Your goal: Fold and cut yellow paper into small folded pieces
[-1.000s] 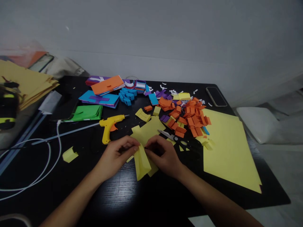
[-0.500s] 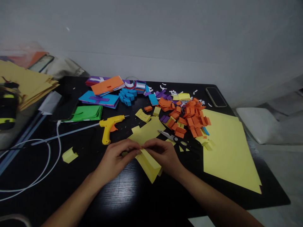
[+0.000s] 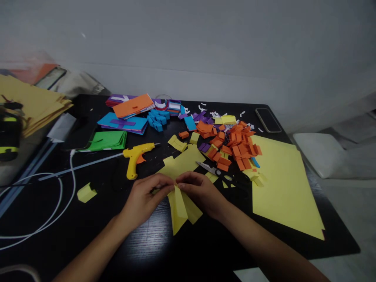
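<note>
A folded sheet of yellow paper (image 3: pixel 179 213) hangs between my hands over the black table, its folded flaps fanning down toward me. My left hand (image 3: pixel 149 196) pinches its upper end between thumb and fingers. Close beside it, my right hand (image 3: pixel 201 192) pinches the same end from the other side; the fingertips nearly meet and hide the gripped edge. Just beyond my hands lies another yellow paper piece (image 3: pixel 183 162). Scissors (image 3: pixel 217 171) rest past my right hand, and a yellow glue gun (image 3: pixel 135 156) lies on its side beyond my left.
Orange folded paper pieces (image 3: pixel 239 147) are heaped at the back right, beside large yellow sheets (image 3: pixel 284 184). Folded packets, a green one (image 3: pixel 107 140) among them, lie at the back left. A white cable (image 3: pixel 75 184) loops at left; a phone (image 3: pixel 268 120) lies at the far right.
The folded yellow paper has swung to the left and its flaps have spread apart. My right hand has turned slightly; both hands keep their pinch at the upper end.
</note>
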`<state>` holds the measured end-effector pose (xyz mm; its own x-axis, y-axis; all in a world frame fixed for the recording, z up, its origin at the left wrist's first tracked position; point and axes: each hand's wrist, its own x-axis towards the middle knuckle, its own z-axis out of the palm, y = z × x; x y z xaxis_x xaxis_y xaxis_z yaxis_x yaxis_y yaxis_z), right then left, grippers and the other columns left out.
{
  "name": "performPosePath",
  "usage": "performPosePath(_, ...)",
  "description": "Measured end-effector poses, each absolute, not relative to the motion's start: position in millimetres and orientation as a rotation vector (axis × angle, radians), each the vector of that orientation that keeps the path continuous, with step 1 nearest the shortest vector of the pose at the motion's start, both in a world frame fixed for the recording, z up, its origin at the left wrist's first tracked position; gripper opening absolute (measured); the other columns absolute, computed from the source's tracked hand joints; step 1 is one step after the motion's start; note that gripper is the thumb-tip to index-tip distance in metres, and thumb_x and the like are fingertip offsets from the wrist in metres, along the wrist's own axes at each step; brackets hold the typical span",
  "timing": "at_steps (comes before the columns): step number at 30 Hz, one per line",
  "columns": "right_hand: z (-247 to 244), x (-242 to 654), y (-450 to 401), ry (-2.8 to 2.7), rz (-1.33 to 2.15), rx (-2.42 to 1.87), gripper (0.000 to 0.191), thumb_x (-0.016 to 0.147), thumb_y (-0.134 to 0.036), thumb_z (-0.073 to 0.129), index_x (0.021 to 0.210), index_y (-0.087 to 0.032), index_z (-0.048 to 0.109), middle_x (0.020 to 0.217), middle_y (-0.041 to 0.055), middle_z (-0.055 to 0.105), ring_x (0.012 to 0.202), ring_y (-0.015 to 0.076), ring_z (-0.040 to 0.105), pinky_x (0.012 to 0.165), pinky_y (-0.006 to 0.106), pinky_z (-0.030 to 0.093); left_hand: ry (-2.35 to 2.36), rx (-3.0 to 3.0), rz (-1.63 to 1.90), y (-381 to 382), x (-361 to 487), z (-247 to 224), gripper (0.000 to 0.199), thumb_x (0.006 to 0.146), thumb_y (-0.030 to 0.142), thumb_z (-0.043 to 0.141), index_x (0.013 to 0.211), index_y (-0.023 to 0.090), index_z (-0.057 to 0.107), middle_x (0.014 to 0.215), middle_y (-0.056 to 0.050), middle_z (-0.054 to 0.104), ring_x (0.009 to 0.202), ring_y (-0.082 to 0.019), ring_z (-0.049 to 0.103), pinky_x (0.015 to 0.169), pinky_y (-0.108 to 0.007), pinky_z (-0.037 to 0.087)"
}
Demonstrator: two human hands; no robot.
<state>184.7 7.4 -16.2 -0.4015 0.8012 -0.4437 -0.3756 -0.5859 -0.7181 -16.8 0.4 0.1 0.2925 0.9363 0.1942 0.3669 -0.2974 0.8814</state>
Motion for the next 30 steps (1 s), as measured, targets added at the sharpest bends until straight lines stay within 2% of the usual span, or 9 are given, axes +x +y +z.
performPosePath(10, -14.8, 185.7, 5.9, -0.724, 2.033, -1.005, 0.024, 0.071, -0.031, 0.091, 0.087, -0.019, 0.078, 0.085, -0.0015, 0.073, 0.078, 0.0125, 0.064, 0.078, 0.027, 0.045, 1.168, 1.688, 0.947, 0.5, -16.2, -1.4, 0.006, 0.092, 0.018, 0.070, 0.093, 0.021, 0.074, 0.072, 0.005, 0.071, 0.064, -0.009, 0.065, 0.060, -0.016, 0.050)
performPosePath(20, -3.8, 184.2, 5.0, -0.516, 2.258, -0.930, 0.031, 0.072, -0.033, 0.091, 0.087, -0.016, 0.069, 0.081, -0.0012, 0.068, 0.075, 0.0124, 0.064, 0.073, 0.025, 0.046, 1.147, 1.822, 0.994, 0.3, -15.9, 1.6, 0.011, 0.094, 0.013, 0.067, 0.094, 0.022, 0.073, 0.087, 0.001, 0.075, 0.077, -0.012, 0.071, 0.071, -0.019, 0.055)
performPosePath(30, -0.5, 182.6, 4.0, -0.518, 2.257, -0.893, 0.032, 0.071, -0.029, 0.090, 0.091, -0.020, 0.068, 0.086, -0.0012, 0.070, 0.078, 0.0149, 0.066, 0.072, 0.027, 0.053, 1.109, 1.822, 1.013, -3.4, -15.8, 3.2, 0.012, 0.096, 0.014, 0.064, 0.099, 0.022, 0.072, 0.094, -0.002, 0.078, 0.087, -0.015, 0.074, 0.078, -0.023, 0.058)
